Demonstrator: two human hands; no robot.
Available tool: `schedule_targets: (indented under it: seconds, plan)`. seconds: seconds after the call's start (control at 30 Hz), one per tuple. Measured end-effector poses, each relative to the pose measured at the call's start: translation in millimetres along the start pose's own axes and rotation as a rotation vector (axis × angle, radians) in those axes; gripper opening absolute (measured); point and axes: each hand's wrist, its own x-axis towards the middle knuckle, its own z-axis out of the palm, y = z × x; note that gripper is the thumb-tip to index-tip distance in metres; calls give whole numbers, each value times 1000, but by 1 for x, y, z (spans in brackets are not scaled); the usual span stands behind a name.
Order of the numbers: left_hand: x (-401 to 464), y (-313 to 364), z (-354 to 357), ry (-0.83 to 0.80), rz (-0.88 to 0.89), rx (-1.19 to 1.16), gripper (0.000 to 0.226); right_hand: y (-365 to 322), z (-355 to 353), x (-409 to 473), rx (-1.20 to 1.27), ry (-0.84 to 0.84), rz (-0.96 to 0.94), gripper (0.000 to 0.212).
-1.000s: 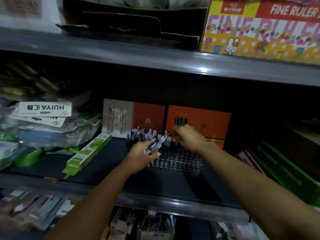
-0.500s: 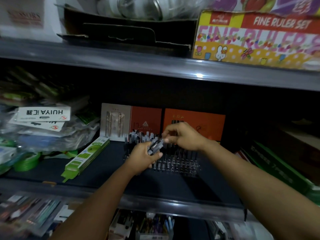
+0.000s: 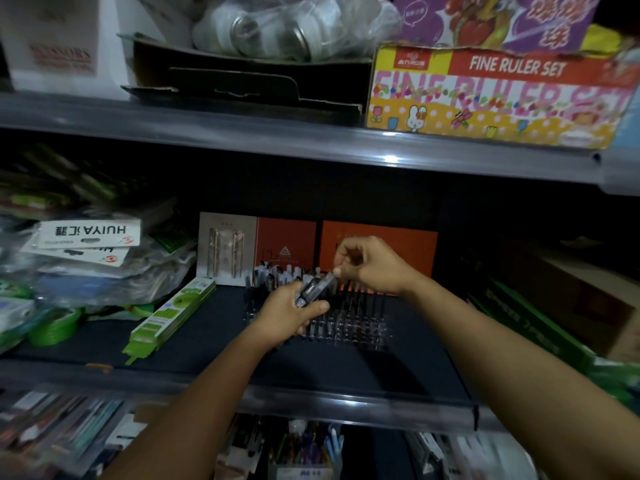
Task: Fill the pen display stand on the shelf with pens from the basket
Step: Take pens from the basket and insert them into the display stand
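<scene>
On the shelf, left hand holds pens; right hand pinches one.

**Dim shelf, bright top, smeary edges**

Pretty dark overall. The back of the middle shelf is nearly black, so the clear pen display stand barely reads. The top row gets the most light: the ruler set box is vivid, and there's a small hot glare spot on the upper shelf edge. Packets at far left and the bottom corners are blurred. Shelf lines bow from the wide lens. Grainy, soft detail on both hands.
</scene>
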Motion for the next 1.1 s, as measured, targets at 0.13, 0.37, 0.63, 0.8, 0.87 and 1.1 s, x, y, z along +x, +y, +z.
schedule_targets:
  seconds: [0.13,0.37,0.63,0.8,0.87,1.1]
  plan:
    - [-1,4,-1,1,20,4,16,6,-6,2,132,118,29,14]
    - [-3,-2,-3,-10,3,38,15,13,-19,3,198,265,144,13]
    - [0,-16,-8,85,-73,55,19,32,-28,-1,-25,336,177,14]
    - [5,-14,0,77,-43,74,12,30,-11,1,-225,255,75,13]
    - [7,-15,2,78,-40,81,14,32,-6,5,-266,218,64,12]
    - [11,-25,3,74,-42,69,7,36,5,13,-309,112,68,13]
